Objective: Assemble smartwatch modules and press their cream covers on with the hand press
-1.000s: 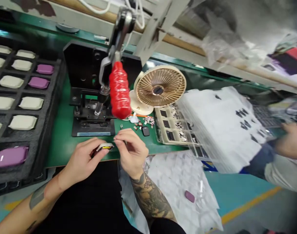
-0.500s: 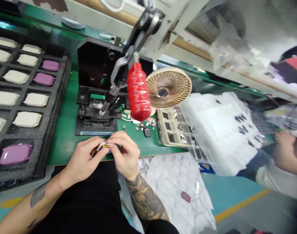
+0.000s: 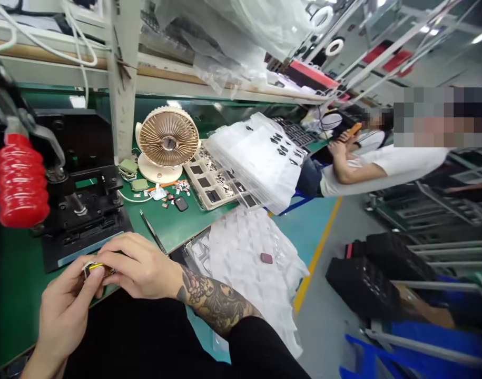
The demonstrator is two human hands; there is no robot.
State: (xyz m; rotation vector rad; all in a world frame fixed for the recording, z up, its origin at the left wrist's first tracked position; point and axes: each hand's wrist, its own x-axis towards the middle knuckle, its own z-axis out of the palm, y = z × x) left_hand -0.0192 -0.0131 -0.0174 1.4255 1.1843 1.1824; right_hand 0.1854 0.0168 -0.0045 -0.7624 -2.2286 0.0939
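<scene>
My left hand (image 3: pixel 67 302) is closed on a small electronic device (image 3: pixel 91 266) with a pale casing, a dark edge and a yellow strip. The fingers of my right hand (image 3: pixel 140 263) pinch the same device from the other side, covering much of it. Both hands are at the bench's front edge, just before a black lever press (image 3: pixel 82 210) with a red ribbed handle (image 3: pixel 22 181). Black tweezers (image 3: pixel 154 231) lie on the green bench beyond my right hand. A small black rounded case (image 3: pixel 180 204) lies farther back among tiny scattered parts.
A cream desk fan (image 3: pixel 168 138) stands behind the loose parts. To its right are a compartment tray (image 3: pixel 203 197) and white sheets (image 3: pixel 252 152) bearing black pieces. A purple case (image 3: pixel 266 258) lies on white packing (image 3: pixel 241 247). Another person (image 3: pixel 359 168) sits farther along.
My view has swung right, so the black foam tray of cases has left the picture and the co-worker has come into it. Both hands still hold the device.
</scene>
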